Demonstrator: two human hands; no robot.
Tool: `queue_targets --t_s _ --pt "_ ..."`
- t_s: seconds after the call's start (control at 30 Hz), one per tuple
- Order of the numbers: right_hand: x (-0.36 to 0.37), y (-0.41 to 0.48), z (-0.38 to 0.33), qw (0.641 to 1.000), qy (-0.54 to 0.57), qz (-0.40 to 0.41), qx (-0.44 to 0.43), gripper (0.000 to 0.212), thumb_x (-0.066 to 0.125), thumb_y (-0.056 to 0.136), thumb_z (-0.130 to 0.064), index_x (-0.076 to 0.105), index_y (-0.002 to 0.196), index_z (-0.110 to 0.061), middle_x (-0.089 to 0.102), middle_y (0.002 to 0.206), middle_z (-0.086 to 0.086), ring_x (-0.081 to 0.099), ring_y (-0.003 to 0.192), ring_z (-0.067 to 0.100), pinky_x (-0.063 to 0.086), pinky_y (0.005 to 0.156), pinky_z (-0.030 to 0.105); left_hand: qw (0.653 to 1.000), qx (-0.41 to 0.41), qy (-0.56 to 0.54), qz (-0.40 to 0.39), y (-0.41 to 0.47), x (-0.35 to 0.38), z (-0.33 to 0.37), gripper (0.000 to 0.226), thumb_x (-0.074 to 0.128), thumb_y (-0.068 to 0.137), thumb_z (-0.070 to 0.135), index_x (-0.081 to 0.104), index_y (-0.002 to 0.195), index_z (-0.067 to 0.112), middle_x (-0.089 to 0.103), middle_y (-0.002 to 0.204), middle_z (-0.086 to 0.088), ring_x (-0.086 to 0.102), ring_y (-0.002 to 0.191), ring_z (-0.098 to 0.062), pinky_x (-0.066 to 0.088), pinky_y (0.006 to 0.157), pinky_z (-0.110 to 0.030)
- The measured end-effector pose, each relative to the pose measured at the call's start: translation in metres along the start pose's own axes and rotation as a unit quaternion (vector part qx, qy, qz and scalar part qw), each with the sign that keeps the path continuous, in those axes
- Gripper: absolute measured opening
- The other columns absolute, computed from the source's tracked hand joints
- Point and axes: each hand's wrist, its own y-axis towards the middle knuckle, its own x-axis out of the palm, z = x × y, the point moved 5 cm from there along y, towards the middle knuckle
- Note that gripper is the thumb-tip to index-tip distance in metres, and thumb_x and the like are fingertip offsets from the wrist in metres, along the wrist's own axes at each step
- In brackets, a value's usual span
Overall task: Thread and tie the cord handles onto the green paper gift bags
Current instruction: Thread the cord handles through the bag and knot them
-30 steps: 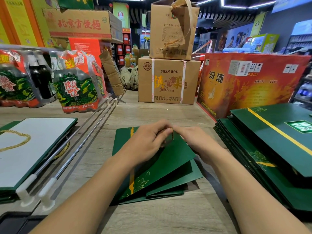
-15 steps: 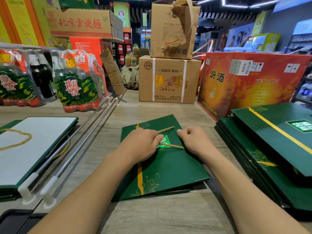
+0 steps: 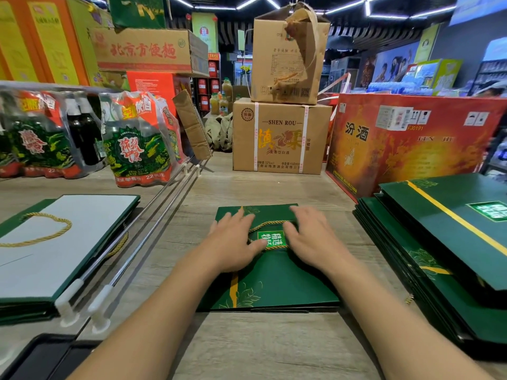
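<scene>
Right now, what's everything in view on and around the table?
green gift bag: one, dark green, flat at table centre
cord handle: one, gold, looped on that bag
right bag stack: one, dark green, right edge
left bag stack: one, white face up, left edge
second cord: one, gold, on left stack
metal rods: two, silver, beside left stack
bottle packs: at least two, red-green, far left
cardboard boxes: two, brown, stacked, back centre
red carton: one, red-orange, back right
left grip: one, bare hand, flat on centre bag
right grip: one, bare hand, flat on centre bag
</scene>
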Motion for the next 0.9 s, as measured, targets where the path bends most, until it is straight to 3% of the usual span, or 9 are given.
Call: queue_targets --t_s 0.1,0.2,0.33,0.53,0.67,0.73,0.8,0.87,0.9 --pt "0.025 0.000 -0.005 0.990 -0.067 -0.119 -0.039 0.064 0.027 0.110 -0.044 0.012 0.164 -0.014 0.006 0.172 0.007 0.001 0.159 0.026 0.005 0.128 0.040 0.994 -0.048 0.031 -0.095 -0.002 0.024 -0.011 0.078 0.016 0.100 0.067 -0.005 0.162 0.024 -0.014 0.168 -0.002 -0.014 0.155 -0.028 -0.005 0.125 -0.053" --pt "0.042 0.001 0.004 0.977 -0.131 -0.169 -0.028 0.065 0.018 0.108 -0.050 0.003 0.165 -0.020 -0.009 0.172 0.005 -0.013 0.157 0.027 -0.002 0.128 0.047 0.994 -0.054 0.050 -0.083 -0.002 0.033 -0.012 0.076 0.008 0.099 0.068 -0.006 0.161 0.027 -0.016 0.168 0.000 -0.017 0.154 -0.026 -0.008 0.125 -0.051" --pt "0.047 0.005 0.005 0.974 -0.156 -0.166 -0.024 0.065 0.014 0.108 -0.051 0.001 0.165 -0.021 -0.010 0.172 0.004 -0.014 0.157 0.025 -0.004 0.128 0.048 0.995 -0.054 0.058 -0.057 -0.001 0.037 -0.013 0.076 0.007 0.099 0.069 -0.002 0.162 0.028 -0.012 0.169 0.001 -0.014 0.155 -0.024 -0.006 0.125 -0.050" --pt "0.044 0.005 0.004 0.978 -0.144 -0.149 -0.022 0.067 0.017 0.107 -0.054 0.006 0.165 -0.022 -0.004 0.172 0.004 -0.008 0.158 0.025 -0.001 0.129 0.046 0.998 -0.055 0.040 -0.001 -0.006 0.030 -0.012 0.079 0.015 0.097 0.072 0.014 0.161 0.027 0.005 0.170 0.000 0.002 0.156 -0.024 0.003 0.126 -0.050" --pt "0.021 -0.009 -0.008 0.996 -0.013 -0.092 -0.013 0.066 0.029 0.108 -0.052 0.018 0.163 -0.017 0.009 0.171 0.011 0.007 0.158 0.026 0.010 0.128 0.042 0.992 -0.065 -0.017 0.107 -0.024 0.006 -0.008 0.080 0.025 0.093 0.074 0.036 0.150 0.019 0.040 0.156 -0.007 0.035 0.142 -0.027 0.029 0.117 -0.048" --pt "-0.002 -0.018 -0.012 0.998 0.048 -0.027 0.013 0.063 0.039 0.107 -0.050 0.035 0.155 -0.010 0.036 0.160 0.016 0.034 0.148 0.030 0.030 0.119 0.042 0.983 -0.110 -0.004 0.144 -0.041 -0.008 -0.014 0.080 0.029 0.093 0.074 0.039 0.147 0.015 0.045 0.149 -0.009 0.040 0.136 -0.028 0.036 0.108 -0.044" --pt "-0.024 -0.031 -0.010 0.997 0.030 -0.001 0.066 0.056 0.044 0.105 -0.048 0.052 0.140 -0.005 0.060 0.136 0.015 0.054 0.126 0.032 0.044 0.105 0.041 0.976 -0.188 0.040 0.105 -0.061 -0.013 -0.025 0.091 0.028 0.089 0.081 0.038 0.148 0.013 0.044 0.148 -0.014 0.041 0.135 -0.032 0.039 0.105 -0.045" --pt "-0.034 -0.049 -0.008 0.992 -0.007 -0.053 0.114 0.053 0.042 0.104 -0.053 0.065 0.104 -0.006 0.066 0.097 0.011 0.062 0.100 0.029 0.051 0.090 0.037 0.968 -0.238 0.056 0.062 -0.079 -0.011 -0.036 0.102 0.028 0.083 0.089 0.039 0.148 0.011 0.043 0.147 -0.016 0.043 0.134 -0.034 0.044 0.103 -0.047" --pt "-0.036 -0.058 -0.008 0.987 -0.022 -0.090 0.131 0.053 0.041 0.104 -0.056 0.061 0.087 -0.009 0.061 0.082 0.007 0.062 0.090 0.028 0.051 0.082 0.034 0.965 -0.250 0.056 0.050 -0.085 -0.010 -0.040 0.106 0.030 0.080 0.091 0.039 0.148 0.010 0.043 0.147 -0.016 0.044 0.133 -0.034 0.046 0.102 -0.047"
